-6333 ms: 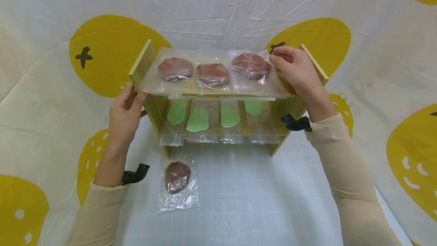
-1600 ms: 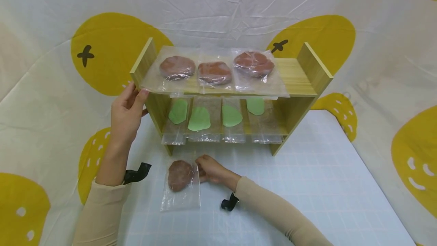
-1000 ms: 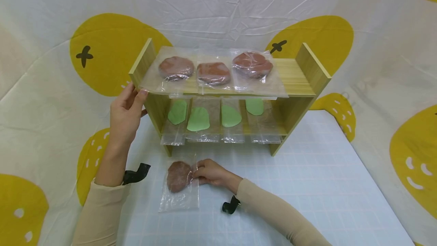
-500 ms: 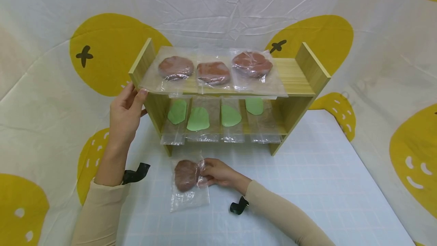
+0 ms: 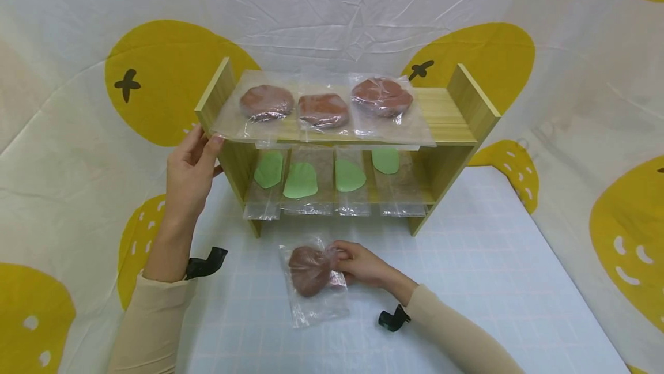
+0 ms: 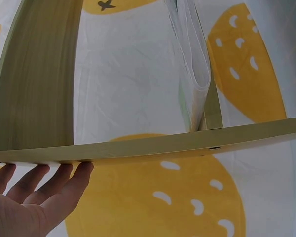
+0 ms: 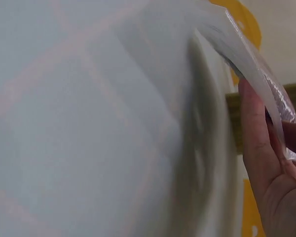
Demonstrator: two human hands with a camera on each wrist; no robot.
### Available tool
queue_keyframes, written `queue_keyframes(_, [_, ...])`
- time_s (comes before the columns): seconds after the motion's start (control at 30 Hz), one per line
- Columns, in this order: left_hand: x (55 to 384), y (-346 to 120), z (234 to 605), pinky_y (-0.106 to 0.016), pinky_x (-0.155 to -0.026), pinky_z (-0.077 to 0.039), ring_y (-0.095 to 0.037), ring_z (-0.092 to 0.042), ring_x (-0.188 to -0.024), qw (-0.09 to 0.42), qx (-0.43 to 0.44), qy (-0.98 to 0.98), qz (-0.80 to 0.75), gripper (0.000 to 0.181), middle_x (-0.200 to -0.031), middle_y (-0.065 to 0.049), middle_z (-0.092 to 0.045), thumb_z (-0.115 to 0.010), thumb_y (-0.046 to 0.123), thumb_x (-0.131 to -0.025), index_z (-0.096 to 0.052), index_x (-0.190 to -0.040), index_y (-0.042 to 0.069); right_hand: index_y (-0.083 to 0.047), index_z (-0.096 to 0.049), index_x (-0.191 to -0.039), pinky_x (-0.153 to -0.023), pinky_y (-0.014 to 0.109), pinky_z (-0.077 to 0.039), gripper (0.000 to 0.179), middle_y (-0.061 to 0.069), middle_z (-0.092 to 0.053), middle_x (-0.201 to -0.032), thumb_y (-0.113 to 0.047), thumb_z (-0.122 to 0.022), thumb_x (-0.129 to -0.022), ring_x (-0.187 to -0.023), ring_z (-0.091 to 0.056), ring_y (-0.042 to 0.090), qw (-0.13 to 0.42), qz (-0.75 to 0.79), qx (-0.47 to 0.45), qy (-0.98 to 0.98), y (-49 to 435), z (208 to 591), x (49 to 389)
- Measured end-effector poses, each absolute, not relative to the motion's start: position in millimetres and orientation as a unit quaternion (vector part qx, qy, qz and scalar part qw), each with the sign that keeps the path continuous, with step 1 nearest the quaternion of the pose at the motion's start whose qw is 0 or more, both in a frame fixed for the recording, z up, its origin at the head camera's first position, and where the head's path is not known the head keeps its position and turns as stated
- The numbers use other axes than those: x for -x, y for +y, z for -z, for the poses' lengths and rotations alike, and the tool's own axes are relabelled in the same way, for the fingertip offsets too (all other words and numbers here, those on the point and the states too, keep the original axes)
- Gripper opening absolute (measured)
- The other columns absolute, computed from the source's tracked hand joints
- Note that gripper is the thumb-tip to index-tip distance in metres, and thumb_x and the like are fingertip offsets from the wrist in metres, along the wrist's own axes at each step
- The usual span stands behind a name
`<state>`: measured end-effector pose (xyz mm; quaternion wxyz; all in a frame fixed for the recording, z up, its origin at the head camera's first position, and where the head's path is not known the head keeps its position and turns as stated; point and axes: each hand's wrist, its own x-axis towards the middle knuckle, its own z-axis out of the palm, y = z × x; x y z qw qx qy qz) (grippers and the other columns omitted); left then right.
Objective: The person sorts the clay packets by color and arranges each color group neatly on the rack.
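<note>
In the head view my right hand pinches the right edge of a clear plastic bag holding a flat reddish-brown patty. The bag bunches at the fingers, in front of the small wooden shelf. In the right wrist view, thumb and fingers close on the film. My left hand grips the shelf's left side panel, thumb at the front edge, fingertips against the outer face. Three bagged brown patties lie side by side on the top board, with bare wood at its right end.
On the lower board lie several clear bags with flat green pieces, their ends hanging over the front edge. The shelf stands on a pale checked tablecloth. Behind it hangs a white curtain with yellow shapes.
My right hand has come down from the top board to the bag on the table, pinched its edge and drawn it rightward. My left hand has stayed on the shelf's side.
</note>
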<state>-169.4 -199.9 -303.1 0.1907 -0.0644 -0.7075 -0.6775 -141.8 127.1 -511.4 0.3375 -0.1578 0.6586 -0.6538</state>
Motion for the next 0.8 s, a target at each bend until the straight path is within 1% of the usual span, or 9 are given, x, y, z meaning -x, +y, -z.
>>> queue_keyframes(0.1, [169,-200,303,-0.056,-0.093,-0.049,-0.028,-0.052,-0.128,0.191,0.062,-0.711,0.675,0.046,-0.145,-0.005,-0.053,-0.064,0.025,-0.100,-0.056,-0.145,0.029,-0.001,-0.053,-0.133,-0.059,0.027,-0.049,0.035,0.010,-0.070,-0.096,0.003,-0.056,-0.098,-0.071,-0.057,0.015,0.322,0.638,0.177,0.676,139,504,139])
queue_keyframes(0.2, [170,-200,303,-0.057,-0.093,-0.048,-0.028,-0.052,-0.129,0.191,0.062,-0.710,0.675,0.046,-0.145,-0.005,-0.053,-0.064,0.025,-0.100,-0.056,-0.145,0.029,-0.002,-0.055,-0.132,-0.062,0.027,-0.053,0.034,0.012,-0.071,-0.104,0.001,-0.058,-0.098,-0.079,-0.062,0.017,0.305,0.621,0.196,0.695,151,496,136])
queue_keyframes(0.3, [170,-200,303,-0.056,-0.093,-0.049,-0.028,-0.052,-0.129,0.191,0.063,-0.710,0.675,0.045,-0.145,-0.005,-0.054,-0.064,0.025,-0.100,-0.056,-0.145,0.028,-0.004,-0.058,-0.130,-0.063,0.025,-0.054,0.033,0.012,-0.071,-0.107,0.001,-0.059,-0.098,-0.081,-0.063,0.018,0.282,0.600,0.219,0.716,161,489,133])
queue_keyframes(0.37, [170,-200,303,-0.056,-0.093,-0.049,-0.028,-0.052,-0.129,0.192,0.062,-0.711,0.674,0.045,-0.145,-0.005,-0.054,-0.064,0.025,-0.100,-0.056,-0.145,0.029,-0.004,-0.058,-0.130,-0.066,0.029,-0.058,0.033,0.015,-0.070,-0.108,0.001,-0.058,-0.098,-0.084,-0.066,0.022,0.275,0.598,0.227,0.718,167,482,131])
queue_keyframes(0.43, [170,-200,303,-0.057,-0.093,-0.049,-0.028,-0.052,-0.129,0.192,0.060,-0.714,0.671,0.045,-0.145,-0.004,-0.054,-0.063,0.025,-0.100,-0.056,-0.145,0.030,-0.002,-0.057,-0.131,-0.070,0.037,-0.061,0.033,0.018,-0.069,-0.110,0.003,-0.057,-0.098,-0.085,-0.068,0.027,0.277,0.606,0.228,0.710,171,474,128])
queue_keyframes(0.47, [170,-200,303,-0.057,-0.093,-0.048,-0.028,-0.052,-0.129,0.192,0.060,-0.715,0.669,0.045,-0.146,-0.004,-0.053,-0.063,0.026,-0.100,-0.055,-0.145,0.030,-0.001,-0.056,-0.131,-0.072,0.041,-0.061,0.034,0.019,-0.068,-0.111,0.003,-0.056,-0.098,-0.089,-0.069,0.030,0.279,0.611,0.229,0.705,174,469,127])
queue_keyframes(0.53, [170,-200,303,-0.059,-0.093,-0.048,-0.028,-0.052,-0.130,0.192,0.057,-0.717,0.667,0.046,-0.146,-0.004,-0.053,-0.063,0.026,-0.100,-0.055,-0.145,0.030,0.000,-0.055,-0.132,-0.075,0.048,-0.060,0.033,0.022,-0.067,-0.112,0.004,-0.055,-0.099,-0.091,-0.070,0.035,0.282,0.619,0.233,0.695,178,459,125])
queue_keyframes(0.63, [170,-200,303,-0.059,-0.093,-0.047,-0.029,-0.051,-0.130,0.193,0.056,-0.719,0.666,0.046,-0.146,-0.003,-0.053,-0.063,0.026,-0.100,-0.055,-0.145,0.031,0.001,-0.054,-0.132,-0.075,0.051,-0.060,0.031,0.023,-0.066,-0.114,0.003,-0.054,-0.100,-0.091,-0.070,0.040,0.275,0.619,0.250,0.692,185,443,123])
queue_keyframes(0.8, [170,-200,304,-0.059,-0.093,-0.047,-0.029,-0.051,-0.131,0.195,0.060,-0.717,0.666,0.046,-0.147,-0.003,-0.053,-0.063,0.026,-0.100,-0.055,-0.145,0.031,0.003,-0.053,-0.131,-0.076,0.054,-0.059,0.030,0.025,-0.065,-0.113,0.001,-0.055,-0.101,-0.090,-0.069,0.042,0.261,0.621,0.273,0.687,197,419,121])
